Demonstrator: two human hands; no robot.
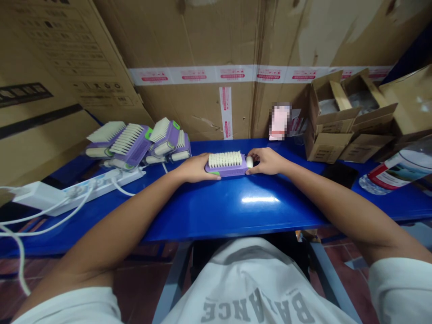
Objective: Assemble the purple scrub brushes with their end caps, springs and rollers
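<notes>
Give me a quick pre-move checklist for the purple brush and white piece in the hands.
1. Left hand on purple brush: ok, holding its left end.
2. Right hand on white piece: ok, fingers on it.
3. White piece seated in brush: cannot tell, partly hidden by the fingers.
4. White bristles facing up: ok.
5. Other brushes apart from the hands: ok, lying off to the left.

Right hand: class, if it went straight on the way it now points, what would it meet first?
The white rounded piece at the end of the purple-backed bristle brush. The right hand's fingers seem already against it, though depth is hard to judge.
</notes>
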